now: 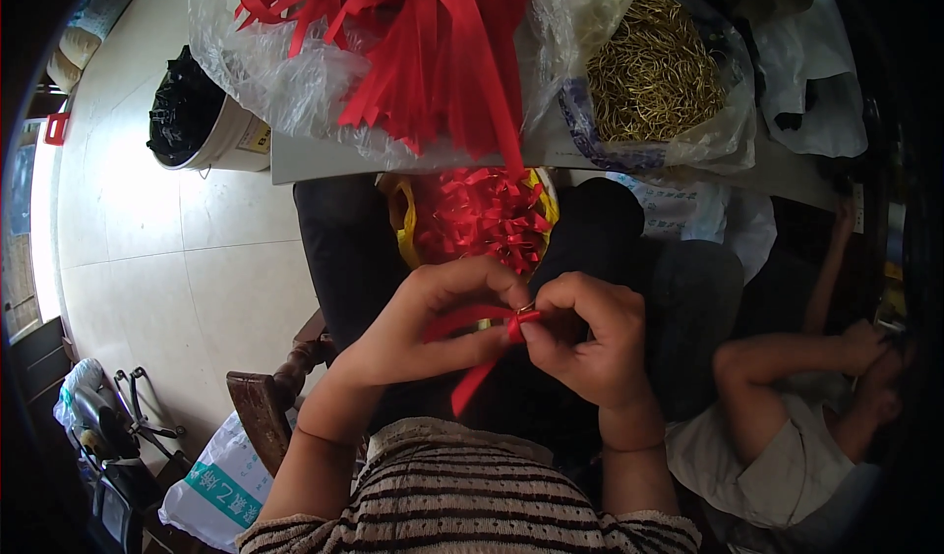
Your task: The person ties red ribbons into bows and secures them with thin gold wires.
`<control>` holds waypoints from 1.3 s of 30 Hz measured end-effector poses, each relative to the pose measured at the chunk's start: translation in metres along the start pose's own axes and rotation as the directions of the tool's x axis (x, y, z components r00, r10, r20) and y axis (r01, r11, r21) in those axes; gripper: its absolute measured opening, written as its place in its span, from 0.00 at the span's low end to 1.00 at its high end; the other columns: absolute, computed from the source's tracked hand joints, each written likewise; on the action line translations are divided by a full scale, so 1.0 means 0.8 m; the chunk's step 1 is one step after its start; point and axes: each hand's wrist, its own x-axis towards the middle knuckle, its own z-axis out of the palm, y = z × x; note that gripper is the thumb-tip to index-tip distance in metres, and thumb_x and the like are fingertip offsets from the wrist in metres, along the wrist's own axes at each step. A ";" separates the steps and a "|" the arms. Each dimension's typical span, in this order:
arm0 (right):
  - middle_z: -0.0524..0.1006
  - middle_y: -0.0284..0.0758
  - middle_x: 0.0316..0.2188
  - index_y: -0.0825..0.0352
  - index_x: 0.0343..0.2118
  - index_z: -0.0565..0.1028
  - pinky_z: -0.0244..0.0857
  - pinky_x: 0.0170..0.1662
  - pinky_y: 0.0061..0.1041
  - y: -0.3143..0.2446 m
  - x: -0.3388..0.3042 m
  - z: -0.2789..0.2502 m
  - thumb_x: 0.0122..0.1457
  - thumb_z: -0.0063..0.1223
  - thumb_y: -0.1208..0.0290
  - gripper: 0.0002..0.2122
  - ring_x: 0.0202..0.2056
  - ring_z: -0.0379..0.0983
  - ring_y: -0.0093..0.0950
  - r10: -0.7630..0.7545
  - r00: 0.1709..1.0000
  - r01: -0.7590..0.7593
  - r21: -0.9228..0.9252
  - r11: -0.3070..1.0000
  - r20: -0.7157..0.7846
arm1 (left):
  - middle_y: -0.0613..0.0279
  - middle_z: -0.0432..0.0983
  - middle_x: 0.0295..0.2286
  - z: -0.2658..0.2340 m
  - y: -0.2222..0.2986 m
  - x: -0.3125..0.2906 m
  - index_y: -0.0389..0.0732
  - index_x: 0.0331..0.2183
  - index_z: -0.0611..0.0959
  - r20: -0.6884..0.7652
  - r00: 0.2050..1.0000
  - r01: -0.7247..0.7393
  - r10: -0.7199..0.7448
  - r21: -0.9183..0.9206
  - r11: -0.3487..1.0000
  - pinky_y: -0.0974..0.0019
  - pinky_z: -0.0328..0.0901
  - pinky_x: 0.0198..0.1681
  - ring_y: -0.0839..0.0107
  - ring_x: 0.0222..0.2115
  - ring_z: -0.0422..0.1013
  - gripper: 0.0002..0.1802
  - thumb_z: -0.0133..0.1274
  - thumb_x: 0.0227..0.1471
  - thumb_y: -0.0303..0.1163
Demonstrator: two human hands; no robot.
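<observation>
Over my lap, my left hand point(418, 313) and my right hand point(598, 336) meet fingertip to fingertip on a short red ribbon point(476, 385). The ribbon is looped or knotted where they pinch it, and one tail hangs down to the left. A bit of gold wire point(525, 310) shows at the knot between the two hands; its full shape is hidden. Just beyond my hands, a yellow bag point(404, 222) between my knees holds many small red ribbon pieces point(482, 215). On the table ahead lies a heap of long red ribbon strips point(433, 72), some hanging over the edge.
Gold wire pieces point(657, 67) fill a clear bag on the table point(305, 166) at right. A pale bucket point(231, 141) with a black liner stands left. Another person point(777, 407) sits close on my right. A wooden chair arm point(280, 382) and a white sack point(221, 485) are left.
</observation>
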 end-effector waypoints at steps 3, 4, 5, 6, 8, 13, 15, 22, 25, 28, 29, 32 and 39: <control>0.74 0.35 0.21 0.69 0.24 0.71 0.65 0.23 0.17 0.016 -0.009 0.007 0.46 0.60 0.79 0.06 0.20 0.73 0.23 -0.058 0.993 0.062 0.036 0.997 -0.102 | 0.63 0.72 0.32 0.014 -0.008 0.005 0.33 0.33 0.75 -0.161 0.981 -0.103 0.112 0.065 0.993 0.74 0.64 0.40 0.77 0.33 0.69 0.10 0.56 0.44 0.19; 0.74 0.35 0.21 0.69 0.24 0.71 0.65 0.23 0.17 0.015 -0.012 0.010 0.46 0.60 0.79 0.06 0.20 0.73 0.23 -0.058 0.993 0.062 0.036 0.997 -0.102 | 0.63 0.72 0.31 0.018 -0.011 0.006 0.34 0.32 0.75 -0.290 0.929 -0.187 0.231 0.172 0.967 0.75 0.64 0.39 0.78 0.32 0.69 0.10 0.57 0.43 0.19; 0.74 0.36 0.22 0.69 0.24 0.72 0.65 0.23 0.18 0.013 -0.016 0.015 0.46 0.60 0.79 0.07 0.21 0.73 0.24 0.013 0.989 0.020 0.225 0.974 -0.144 | 0.63 0.72 0.31 0.015 -0.014 0.004 0.34 0.32 0.75 -0.290 0.929 -0.187 0.231 0.172 0.967 0.75 0.64 0.39 0.78 0.32 0.69 0.10 0.57 0.43 0.19; 0.73 0.36 0.22 0.69 0.24 0.72 0.65 0.24 0.20 0.013 -0.018 0.018 0.45 0.61 0.78 0.07 0.22 0.73 0.25 0.090 0.981 -0.013 0.407 0.914 -0.172 | 0.63 0.73 0.29 0.011 -0.018 0.002 0.34 0.30 0.76 -0.245 0.951 -0.158 0.189 0.139 0.978 0.74 0.64 0.37 0.77 0.30 0.69 0.10 0.58 0.41 0.19; 0.74 0.36 0.23 0.69 0.24 0.72 0.65 0.24 0.20 0.016 -0.008 0.014 0.46 0.61 0.78 0.06 0.23 0.73 0.25 -0.058 0.975 0.102 0.199 0.975 -0.215 | 0.62 0.73 0.28 0.009 -0.018 0.002 0.34 0.29 0.77 -0.195 0.970 -0.127 0.145 0.105 0.986 0.74 0.64 0.35 0.76 0.28 0.70 0.10 0.59 0.40 0.19; 0.74 0.36 0.26 0.69 0.25 0.74 0.65 0.27 0.19 0.019 -0.011 0.011 0.47 0.60 0.79 0.05 0.27 0.72 0.23 -0.222 0.949 0.192 -0.146 0.970 -0.225 | 0.62 0.75 0.22 0.015 -0.007 0.003 0.36 0.25 0.80 -0.159 0.861 -0.294 0.483 0.619 0.728 0.70 0.65 0.30 0.66 0.25 0.72 0.10 0.61 0.34 0.20; 0.74 0.35 0.26 0.69 0.26 0.75 0.64 0.30 0.18 0.027 -0.022 0.012 0.47 0.60 0.78 0.05 0.28 0.71 0.22 0.055 0.938 0.044 0.274 0.961 -0.343 | 0.61 0.75 0.23 0.004 -0.009 -0.003 0.36 0.26 0.80 -0.129 0.864 -0.318 0.486 0.607 0.728 0.70 0.65 0.30 0.67 0.26 0.72 0.10 0.61 0.34 0.20; 0.73 0.36 0.31 0.70 0.29 0.77 0.63 0.33 0.18 0.026 -0.010 0.010 0.52 0.57 0.71 0.07 0.32 0.69 0.22 -0.151 0.925 0.240 0.230 0.943 -0.348 | 0.56 0.74 0.32 0.015 0.005 0.009 0.34 0.30 0.82 -0.107 0.918 -0.290 0.382 0.478 0.829 0.70 0.66 0.36 0.68 0.34 0.72 0.11 0.59 0.37 0.18; 0.72 0.37 0.34 0.70 0.36 0.78 0.64 0.36 0.21 0.024 -0.001 0.009 0.57 0.50 0.61 0.15 0.35 0.69 0.24 -0.157 0.942 0.212 0.166 0.963 -0.296 | 0.56 0.74 0.32 0.004 -0.005 0.009 0.33 0.31 0.82 -0.034 0.915 -0.369 0.402 0.335 0.867 0.72 0.67 0.33 0.70 0.32 0.73 0.10 0.58 0.41 0.18; 0.71 0.39 0.35 0.69 0.40 0.77 0.64 0.38 0.24 0.047 0.002 0.006 0.59 0.44 0.55 0.20 0.37 0.69 0.25 -0.183 0.955 0.169 -0.082 0.982 -0.235 | 0.55 0.74 0.32 0.005 -0.004 0.000 0.32 0.31 0.81 0.014 0.990 -0.133 0.140 -0.245 0.961 0.75 0.67 0.30 0.73 0.28 0.73 0.07 0.56 0.43 0.18; 0.71 0.39 0.35 0.69 0.40 0.77 0.64 0.38 0.24 0.053 0.003 0.008 0.59 0.43 0.54 0.21 0.36 0.69 0.26 -0.083 0.989 0.108 0.206 0.973 -0.125 | 0.55 0.74 0.32 0.008 -0.005 -0.002 0.32 0.31 0.81 0.010 0.990 -0.134 0.141 -0.243 0.961 0.75 0.67 0.30 0.73 0.28 0.73 0.07 0.56 0.43 0.18; 0.72 0.39 0.33 0.70 0.36 0.77 0.63 0.37 0.24 0.045 0.003 0.008 0.57 0.47 0.55 0.19 0.35 0.69 0.25 -0.024 0.993 0.076 0.468 0.881 -0.118 | 0.56 0.74 0.32 0.015 -0.009 -0.002 0.31 0.30 0.81 -0.141 0.989 -0.084 0.041 -0.319 0.944 0.77 0.66 0.26 0.75 0.25 0.73 0.06 0.55 0.45 0.19; 0.72 0.33 0.26 0.70 0.23 0.70 0.62 0.32 0.18 0.025 0.001 0.009 0.45 0.64 0.74 0.11 0.28 0.68 0.20 0.006 0.964 0.064 0.258 0.964 -0.264 | 0.61 0.74 0.26 0.020 -0.019 0.007 0.32 0.28 0.80 -0.259 0.924 -0.239 0.282 0.185 0.953 0.78 0.65 0.28 0.78 0.25 0.70 0.06 0.59 0.42 0.20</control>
